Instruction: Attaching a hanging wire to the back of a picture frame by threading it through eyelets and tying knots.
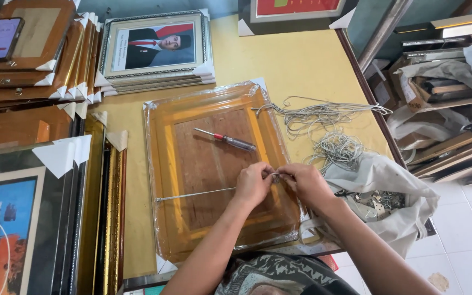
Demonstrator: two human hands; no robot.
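Left hand and right hand, both pinched on hanging cord at right edge of plastic-wrapped wooden frame, face-down on yellow surface exposing its back; screwdriver resting atop.

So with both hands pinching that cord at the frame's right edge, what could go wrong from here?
The screwdriver lies loose on the plastic-wrapped frame; shifting the frame might roll it off. The cord pile beside the left hand and right hand looks tangled and could snag.
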